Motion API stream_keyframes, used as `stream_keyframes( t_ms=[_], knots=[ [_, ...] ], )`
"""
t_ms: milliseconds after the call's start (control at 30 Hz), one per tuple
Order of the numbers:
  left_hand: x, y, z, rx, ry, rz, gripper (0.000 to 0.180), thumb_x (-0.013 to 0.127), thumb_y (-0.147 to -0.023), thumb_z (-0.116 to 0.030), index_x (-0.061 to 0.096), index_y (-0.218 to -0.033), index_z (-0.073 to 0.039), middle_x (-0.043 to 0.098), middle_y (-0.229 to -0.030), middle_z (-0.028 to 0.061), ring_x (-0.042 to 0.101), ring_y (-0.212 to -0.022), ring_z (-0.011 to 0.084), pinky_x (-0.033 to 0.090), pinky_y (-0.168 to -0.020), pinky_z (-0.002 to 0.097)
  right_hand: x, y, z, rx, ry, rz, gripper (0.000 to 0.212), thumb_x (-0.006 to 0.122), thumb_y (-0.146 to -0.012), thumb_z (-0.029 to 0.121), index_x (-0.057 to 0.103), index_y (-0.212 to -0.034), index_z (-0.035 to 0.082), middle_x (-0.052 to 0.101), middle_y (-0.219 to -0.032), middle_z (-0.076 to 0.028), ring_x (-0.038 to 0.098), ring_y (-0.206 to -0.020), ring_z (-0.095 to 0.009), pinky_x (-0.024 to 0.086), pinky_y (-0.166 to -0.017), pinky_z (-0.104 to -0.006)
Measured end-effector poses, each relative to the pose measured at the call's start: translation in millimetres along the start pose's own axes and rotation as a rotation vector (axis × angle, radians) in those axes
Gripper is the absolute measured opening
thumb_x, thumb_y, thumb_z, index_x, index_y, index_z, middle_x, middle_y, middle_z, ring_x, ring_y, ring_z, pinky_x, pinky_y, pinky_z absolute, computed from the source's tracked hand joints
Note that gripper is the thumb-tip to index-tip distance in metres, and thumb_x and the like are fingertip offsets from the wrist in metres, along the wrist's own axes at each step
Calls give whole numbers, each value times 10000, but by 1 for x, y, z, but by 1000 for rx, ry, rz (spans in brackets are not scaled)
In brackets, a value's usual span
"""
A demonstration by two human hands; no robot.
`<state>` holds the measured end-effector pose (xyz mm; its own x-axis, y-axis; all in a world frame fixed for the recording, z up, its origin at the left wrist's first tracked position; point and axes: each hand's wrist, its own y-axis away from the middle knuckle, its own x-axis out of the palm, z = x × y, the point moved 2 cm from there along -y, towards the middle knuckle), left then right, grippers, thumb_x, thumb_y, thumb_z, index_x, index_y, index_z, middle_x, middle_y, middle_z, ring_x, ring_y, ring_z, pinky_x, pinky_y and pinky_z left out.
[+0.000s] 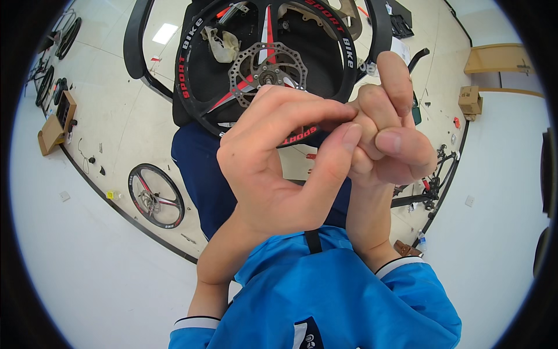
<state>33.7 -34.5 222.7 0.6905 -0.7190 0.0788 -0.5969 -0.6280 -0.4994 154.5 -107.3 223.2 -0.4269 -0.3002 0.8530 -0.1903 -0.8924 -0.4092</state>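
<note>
My left hand (273, 157) is raised in front of my chest with thumb and forefinger pinched together. Their tips meet the curled fingers of my right hand (390, 131), which is closed. Anything small between the fingers is hidden. Beyond the hands lies a black bicycle wheel (185, 72) with red and white on its spokes. A perforated disc brake rotor (235, 71) surrounds its hub, facing up. The wheel's near edge is over my dark-trousered legs, and my left hand covers part of it.
Under the wheel is a black chair with armrests (137, 43), holding a crumpled plastic bag (224, 46). A second wheel (150, 201) is on the floor at left. To the right are a black bike frame (433, 189) and a cardboard box (469, 100); an open box (52, 132) stands far left.
</note>
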Motion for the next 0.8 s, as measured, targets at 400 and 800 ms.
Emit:
stream_keyframes(
  t_ms=[400,800],
  knots=[
    [1,0,-4,-53,44,6,219,592,-819,67,659,-1020,120,642,-980,157,569,-851,154,443,-746,260,2,1,-3,-47,91,-80,346,474,-777,-134,278,-889,129,308,-653,23,209,-480,-64,180,-429,-266],
    [1,2,-5,-119,97,10,235,585,-849,19,664,-1042,126,649,-1015,174,596,-914,177,457,-824,279,2,2,-2,-31,48,-66,348,473,-786,-136,276,-894,130,320,-652,26,220,-476,-60,184,-426,-265]
  ],
)
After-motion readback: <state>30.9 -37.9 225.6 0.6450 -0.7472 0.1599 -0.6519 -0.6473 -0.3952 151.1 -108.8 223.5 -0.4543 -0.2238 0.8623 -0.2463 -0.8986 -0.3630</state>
